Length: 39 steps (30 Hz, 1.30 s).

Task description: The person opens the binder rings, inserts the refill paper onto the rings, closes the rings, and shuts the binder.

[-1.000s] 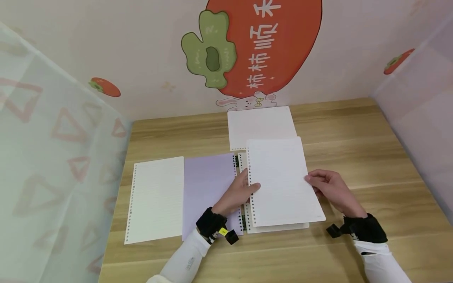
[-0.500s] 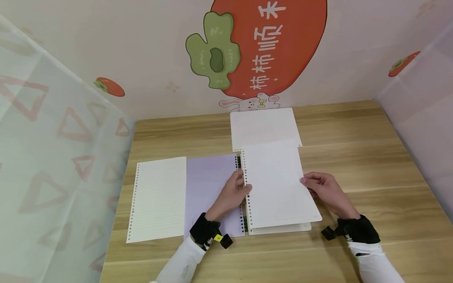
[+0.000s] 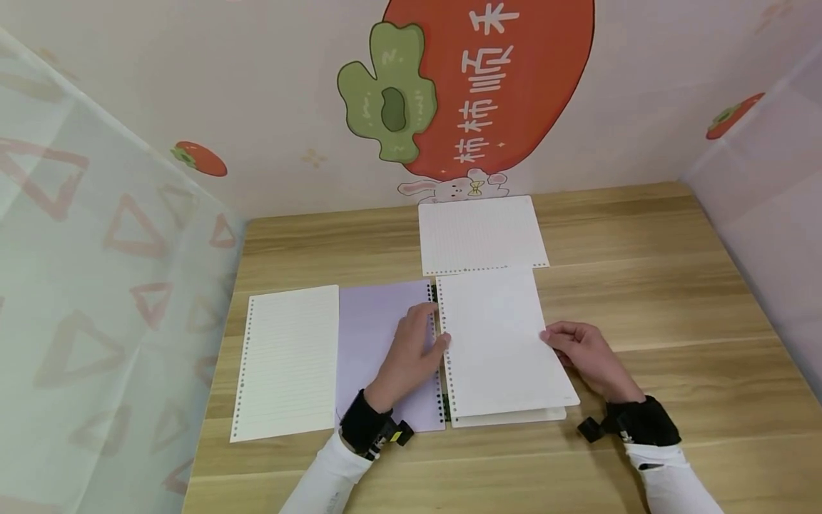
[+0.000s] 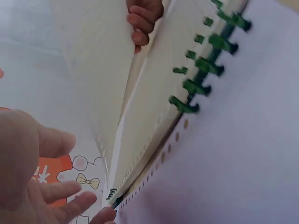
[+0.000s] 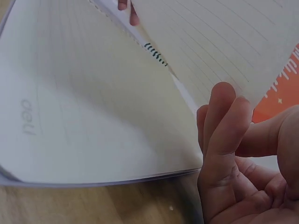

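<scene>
A loose-leaf sheet [image 3: 494, 335] with holes down its left side tilts above the right half of an open ring-binder notebook. My right hand [image 3: 587, 357] pinches its right edge between thumb and fingers; the right wrist view shows ruled lines on its underside [image 5: 201, 37]. Beside the punched edge is my left hand [image 3: 407, 360], thumb and fingers spread apart; whether the thumb touches the sheet I cannot tell. Green binder rings [image 4: 205, 70] stand apart in the left wrist view. Under the left hand lies the lilac cover [image 3: 379, 335]. More pages [image 5: 103, 107] lie beneath the raised sheet.
Left of the cover lies another punched, lined sheet [image 3: 289, 364], meeting the cover's edge. A further sheet [image 3: 481, 232] lies behind the notebook, close to the back wall [image 3: 270, 93]. All are on a wooden table [image 3: 642, 285].
The held sheet has moved left and toward me, its holes now near the binder's rings. The left thumb has shifted from over the sheet to its edge, the fingers loosening. The right hand follows, still pinching.
</scene>
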### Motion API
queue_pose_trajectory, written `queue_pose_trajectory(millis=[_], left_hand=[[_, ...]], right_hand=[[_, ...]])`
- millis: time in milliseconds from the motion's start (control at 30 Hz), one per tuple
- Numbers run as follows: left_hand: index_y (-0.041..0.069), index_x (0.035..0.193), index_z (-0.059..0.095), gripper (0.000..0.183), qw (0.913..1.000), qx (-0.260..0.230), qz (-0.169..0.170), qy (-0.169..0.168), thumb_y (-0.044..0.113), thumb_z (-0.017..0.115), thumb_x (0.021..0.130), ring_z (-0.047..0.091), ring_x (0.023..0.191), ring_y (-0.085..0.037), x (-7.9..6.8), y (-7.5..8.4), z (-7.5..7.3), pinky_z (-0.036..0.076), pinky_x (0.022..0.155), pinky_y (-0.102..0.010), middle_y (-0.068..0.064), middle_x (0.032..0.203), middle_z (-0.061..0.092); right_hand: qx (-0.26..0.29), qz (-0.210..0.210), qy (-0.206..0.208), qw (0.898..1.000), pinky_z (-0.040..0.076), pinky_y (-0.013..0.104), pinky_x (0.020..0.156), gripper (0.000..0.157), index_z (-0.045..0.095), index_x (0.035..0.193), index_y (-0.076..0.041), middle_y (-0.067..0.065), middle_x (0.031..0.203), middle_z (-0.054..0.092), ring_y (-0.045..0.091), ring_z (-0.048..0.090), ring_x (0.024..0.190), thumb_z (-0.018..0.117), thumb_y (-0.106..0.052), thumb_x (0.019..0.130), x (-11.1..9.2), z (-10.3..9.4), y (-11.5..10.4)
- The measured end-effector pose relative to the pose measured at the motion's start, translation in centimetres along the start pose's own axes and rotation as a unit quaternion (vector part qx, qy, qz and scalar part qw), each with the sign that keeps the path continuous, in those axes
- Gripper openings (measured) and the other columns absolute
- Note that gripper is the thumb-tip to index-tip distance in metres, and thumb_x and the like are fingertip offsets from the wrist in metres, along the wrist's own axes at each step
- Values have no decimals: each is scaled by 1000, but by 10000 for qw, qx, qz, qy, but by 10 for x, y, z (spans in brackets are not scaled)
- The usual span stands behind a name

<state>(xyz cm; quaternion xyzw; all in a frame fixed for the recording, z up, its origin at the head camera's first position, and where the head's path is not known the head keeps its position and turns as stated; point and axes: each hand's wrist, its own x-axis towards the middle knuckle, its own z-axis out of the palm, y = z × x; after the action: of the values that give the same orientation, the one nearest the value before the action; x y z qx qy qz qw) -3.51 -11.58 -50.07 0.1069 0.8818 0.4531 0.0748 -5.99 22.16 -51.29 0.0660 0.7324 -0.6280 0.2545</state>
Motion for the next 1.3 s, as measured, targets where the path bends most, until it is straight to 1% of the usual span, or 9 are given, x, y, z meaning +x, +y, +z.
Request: queue_pose_trajectory(millis=[67, 133, 300, 500, 667, 833, 1100, 1200, 1300], left_hand=[[6, 159, 36, 63, 9988, 450, 157, -52, 33, 54, 105, 36, 144, -34, 0, 0, 1, 29, 115, -53, -14, 161, 38], [8, 161, 36, 63, 9958, 872, 247, -157, 37, 50, 107, 28, 149, -36, -1, -1, 3, 22, 117, -57, -12, 166, 34], [8, 162, 36, 62, 9895, 1374, 293, -350, 40, 43, 109, 18, 154, -42, -2, 0, 7, 15, 119, -63, -10, 170, 27], [5, 160, 38, 62, 9855, 1557, 421, -520, 38, 44, 109, 17, 153, -48, -3, 2, 8, 14, 117, -68, -15, 170, 26], [7, 161, 37, 62, 9826, 1700, 410, -620, 40, 40, 109, 14, 153, -48, -4, 0, 11, 13, 116, -69, -13, 171, 23], [8, 162, 36, 63, 9814, 1762, 399, -644, 42, 39, 109, 13, 154, -47, -5, -1, 12, 12, 115, -69, -13, 171, 24], [9, 162, 36, 62, 9795, 1847, 394, -700, 43, 38, 109, 13, 154, -47, -7, 0, 10, 13, 115, -69, -12, 171, 25], [8, 161, 39, 62, 9809, 1767, 434, -682, 43, 39, 109, 14, 154, -46, -9, 2, 7, 14, 115, -67, -12, 170, 27], [8, 156, 46, 59, 9825, 1685, 557, -570, 42, 45, 108, 18, 153, -45, -13, 4, 3, 14, 115, -66, -11, 168, 32]], right_hand=[[-26, 3, 2, 10000, 60, 29, 67, 52, 60, 125, 15, 0, 90, 75, 11, 70, 76, 66, -30, 100, 0, 0, 2], [-34, -10, 1, 10000, 60, 30, 67, 53, 60, 126, 15, 1, 92, 75, 12, 71, 77, 66, -31, 100, 0, 0, 3], [-41, 15, -18, 10000, 60, 30, 68, 54, 60, 127, 15, 2, 92, 75, 12, 71, 78, 66, -31, 100, 0, 0, 5], [-32, 16, -6, 10000, 60, 30, 68, 53, 60, 126, 15, 2, 91, 75, 12, 71, 78, 66, -31, 100, -1, -1, 7], [-91, 19, 25, 10000, 60, 30, 68, 53, 60, 126, 15, 3, 92, 75, 12, 71, 79, 65, -31, 101, -2, -1, 7], [-193, 16, 50, 9998, 60, 30, 67, 53, 60, 125, 15, 4, 92, 75, 12, 70, 77, 65, -31, 100, -2, -1, 8], [-143, 17, 13, 9999, 60, 30, 68, 54, 60, 126, 15, 3, 92, 75, 12, 70, 77, 66, -31, 100, -2, -1, 8], [-138, 20, 6, 9999, 60, 30, 68, 53, 60, 125, 15, 4, 92, 75, 12, 71, 77, 66, -31, 100, -3, -1, 7], [-135, 17, -11, 9999, 61, 31, 68, 53, 60, 125, 16, 5, 93, 75, 13, 71, 77, 66, -30, 100, -4, 0, 6]])
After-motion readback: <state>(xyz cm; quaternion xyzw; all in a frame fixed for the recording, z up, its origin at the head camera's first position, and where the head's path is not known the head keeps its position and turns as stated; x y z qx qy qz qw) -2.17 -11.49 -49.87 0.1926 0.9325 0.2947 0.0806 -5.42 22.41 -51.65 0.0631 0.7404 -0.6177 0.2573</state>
